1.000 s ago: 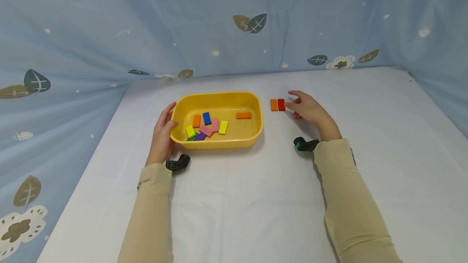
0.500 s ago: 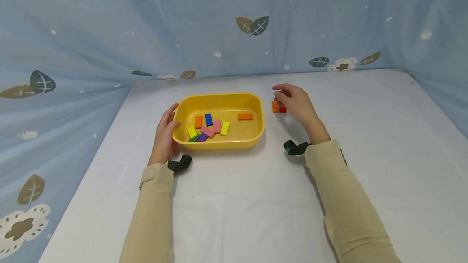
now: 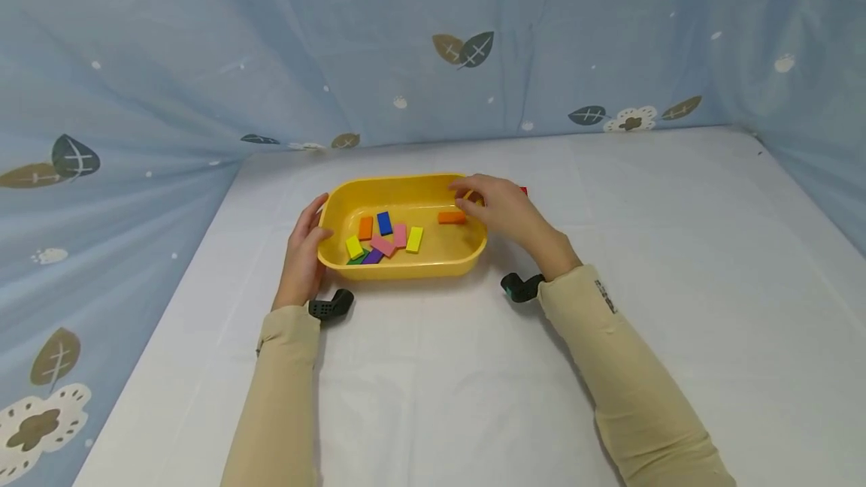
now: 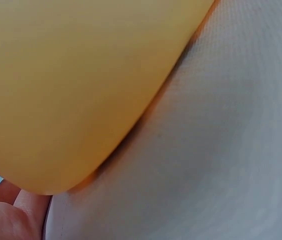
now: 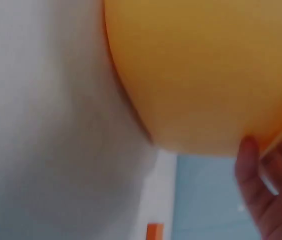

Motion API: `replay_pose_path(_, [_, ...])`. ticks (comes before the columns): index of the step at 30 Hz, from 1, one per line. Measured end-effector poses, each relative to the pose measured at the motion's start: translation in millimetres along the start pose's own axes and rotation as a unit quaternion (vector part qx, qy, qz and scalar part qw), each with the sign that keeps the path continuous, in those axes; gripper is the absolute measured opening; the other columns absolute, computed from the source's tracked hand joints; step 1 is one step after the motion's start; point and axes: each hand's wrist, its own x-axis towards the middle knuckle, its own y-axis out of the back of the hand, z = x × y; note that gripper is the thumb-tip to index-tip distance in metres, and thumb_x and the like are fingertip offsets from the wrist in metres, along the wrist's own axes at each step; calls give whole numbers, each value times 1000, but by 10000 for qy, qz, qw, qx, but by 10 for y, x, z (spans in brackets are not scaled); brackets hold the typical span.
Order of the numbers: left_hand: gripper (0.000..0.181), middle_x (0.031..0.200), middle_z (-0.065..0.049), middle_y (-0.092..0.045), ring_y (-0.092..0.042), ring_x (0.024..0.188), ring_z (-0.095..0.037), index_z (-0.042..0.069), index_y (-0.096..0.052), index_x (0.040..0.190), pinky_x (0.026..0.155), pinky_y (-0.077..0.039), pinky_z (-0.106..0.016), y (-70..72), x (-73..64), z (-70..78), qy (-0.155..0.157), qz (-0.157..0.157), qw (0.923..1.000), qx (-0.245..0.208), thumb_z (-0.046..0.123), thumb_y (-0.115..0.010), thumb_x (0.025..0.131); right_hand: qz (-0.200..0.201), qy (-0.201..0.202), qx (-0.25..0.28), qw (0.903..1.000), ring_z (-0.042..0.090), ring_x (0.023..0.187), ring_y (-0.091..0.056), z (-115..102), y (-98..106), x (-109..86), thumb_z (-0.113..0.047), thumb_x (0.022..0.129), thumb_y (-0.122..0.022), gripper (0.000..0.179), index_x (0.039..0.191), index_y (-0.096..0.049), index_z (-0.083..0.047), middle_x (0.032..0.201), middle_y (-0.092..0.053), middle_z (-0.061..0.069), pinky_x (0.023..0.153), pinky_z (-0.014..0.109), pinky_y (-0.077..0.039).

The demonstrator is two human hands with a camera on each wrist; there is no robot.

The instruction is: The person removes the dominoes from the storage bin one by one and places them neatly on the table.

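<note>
over the yellow tub's [image 3: 406, 265] right rim, right hand [image 3: 504, 209] fingers curl just beside orange block [image 3: 451, 217].

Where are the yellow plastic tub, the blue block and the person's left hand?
yellow plastic tub [image 3: 406, 270], head view, front wall.
blue rectangular block [image 3: 384, 222], head view, its top face.
left hand [image 3: 301, 254], head view, back of hand.
</note>
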Motion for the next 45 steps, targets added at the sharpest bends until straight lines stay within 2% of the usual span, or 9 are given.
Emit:
replay_pose_path(6, [55, 141, 5, -30, -35, 123, -19, 33, -34, 135, 97, -36, -34, 4, -18, -11, 35, 34, 10000, 31, 8, -38, 87, -495, -88, -596, 9970, 16, 95, -52, -121, -101, -2, -33, 87, -55, 40, 123, -53, -16, 113, -55, 0, 80, 32, -44])
replay_pose_path(11, [54, 140, 6, -31, -35, 123, -18, 33, -34, 136, 97, -36, -32, 10, -20, -20, -11, -12, 10000, 19, 7, -38, 88, -676, -98, -1522, 9860, 21, 116, -43, -204, -211, -16, -30, 88, -52, 39, 126, -52, -17, 129, -46, 4, 95, 37, -37])
replay_pose_path(15, [53, 140, 6, -31, -35, 123, -19, 33, -34, 135, 97, -36, -31, 25, -5, -27, -135, -64, 9999, -14, 9, -38, 88, -903, -91, -1895, 9777, 24, 125, -34, -250, -258, -20, -28, 90, -49, 37, 126, -53, -18, 136, -39, 7, 101, 40, -30])
replay_pose_path(20, [53, 140, 6, -32, -36, 122, -18, 33, -35, 135, 97, -36, -31, 33, 3, -24, -102, -27, 9999, -64, 8, -38, 88, -1357, 66, -2469, 9595, 27, 124, -32, -279, -252, -29, -28, 92, -44, 33, 122, -57, -22, 135, -40, 8, 101, 40, -29])
replay_pose_path(26, [53, 139, 6, -33, -37, 121, -18, 36, -37, 133, 96, -37, -29, 14, 26, -9, -113, 15, 9999, -72, 8, -40, 87, -1559, 756, -3335, 9267, 20, 114, -40, -271, -236, -35, -27, 93, -43, 30, 114, -63, -21, 120, -55, 0, 100, 33, -24])
replay_pose_path(29, [53, 139, 7, -33, -37, 121, -18, 36, -37, 133, 96, -37, -29, 14, 19, -4, -55, 32, 10000, -12, 8, -40, 87, -1555, 756, -3316, 9274, 20, 106, -41, -271, -247, -41, -26, 92, -44, 27, 109, -64, -21, 112, -56, 0, 93, 30, -29])
replay_pose_path(33, [53, 138, 7, -33, -37, 121, -18, 34, -36, 134, 96, -37, -29, 20, 9, -14, -78, 58, 9999, -31, 8, -39, 87, -1352, 393, -2819, 9491, 19, 93, -39, -276, -275, -45, -28, 90, -46, 25, 100, -68, -22, 98, -54, 0, 78, 28, -34])
replay_pose_path(36, [53, 138, 6, -34, -37, 120, -18, 31, -36, 135, 96, -37, -29, 20, 10, -17, -167, 13, 9998, -120, 7, -39, 87, -1181, 105, -2557, 9595, 19, 89, -38, -281, -285, -50, -31, 89, -48, 25, 97, -70, -23, 93, -51, 0, 73, 28, -36])
replay_pose_path(45, [54, 139, 5, -33, -36, 121, -20, 31, -35, 136, 97, -36, -30, 7, -6, 0, -80, -14, 9999, -85, 7, -38, 87, -1273, -18, -2564, 9581, 19, 89, -37, -286, -283, -56, -33, 89, -48, 26, 102, -69, -25, 90, -50, 0, 68, 28, -37])
